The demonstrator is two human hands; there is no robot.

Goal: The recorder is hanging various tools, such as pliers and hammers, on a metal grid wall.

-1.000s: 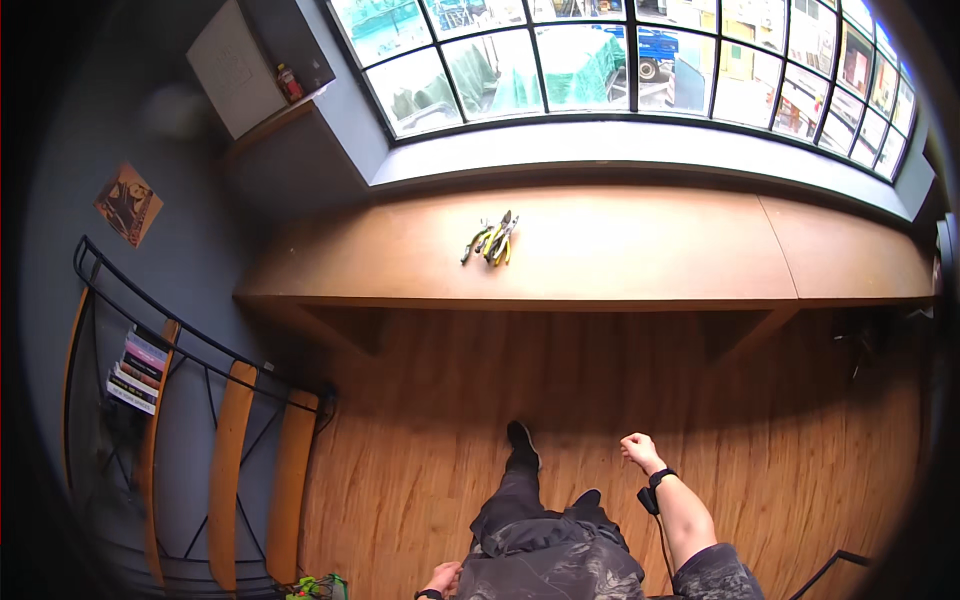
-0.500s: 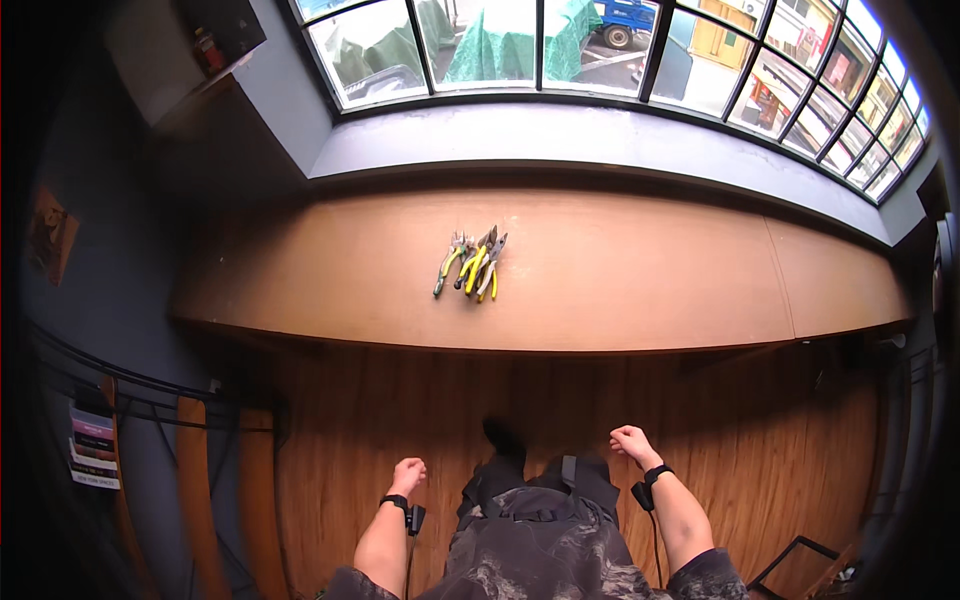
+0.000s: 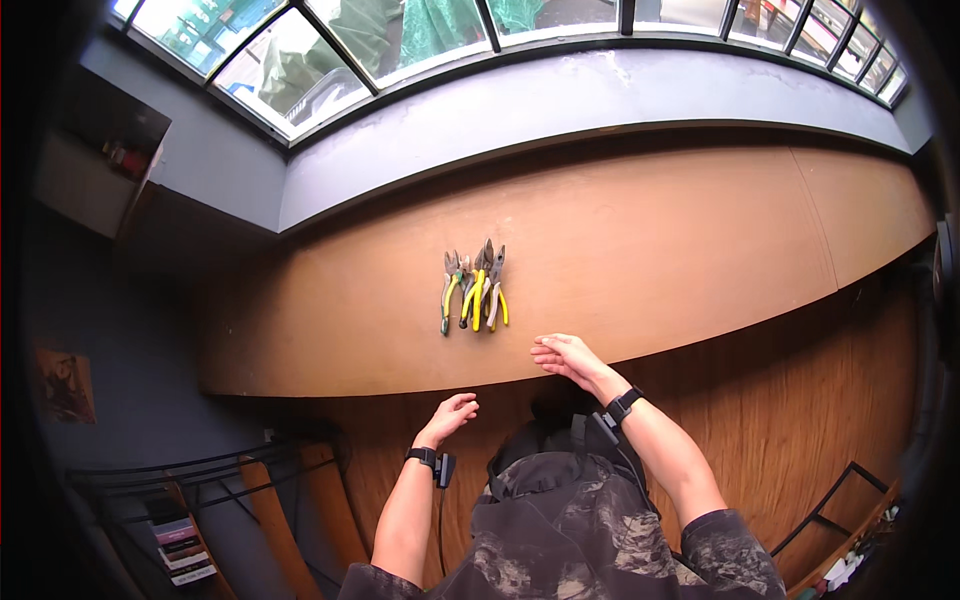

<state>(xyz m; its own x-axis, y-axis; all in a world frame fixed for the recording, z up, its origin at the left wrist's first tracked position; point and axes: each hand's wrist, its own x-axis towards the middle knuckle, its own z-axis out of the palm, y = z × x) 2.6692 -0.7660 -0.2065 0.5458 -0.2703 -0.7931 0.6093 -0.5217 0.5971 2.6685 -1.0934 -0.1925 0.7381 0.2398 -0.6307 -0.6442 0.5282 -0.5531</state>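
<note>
Several pliers lie bunched together on the brown tabletop (image 3: 640, 250), their jaws toward the window. On the left of the bunch are pliers with green and yellow handles (image 3: 453, 285). Yellow-handled pliers (image 3: 480, 290) overlap others in the middle, so I cannot separate each tool. At the right are pliers with one pale and one yellow handle (image 3: 497, 285). My right hand (image 3: 567, 358) reaches over the table's near edge, below and right of the pliers, open and holding nothing. My left hand (image 3: 448, 418) hangs just short of that edge, empty, its fingers loosely bent and apart.
A grey sill (image 3: 590, 95) and a black-framed window (image 3: 370, 85) run behind the table. To the lower left stands a black metal rack with wooden slats (image 3: 275, 505). Another black frame (image 3: 825, 515) is at the lower right, above the wooden floor (image 3: 740, 440).
My body has come closer to the table and the view has turned. Both hands have risen forward, the right one passing over the table edge with its fingers stretched out. The pliers lie as before.
</note>
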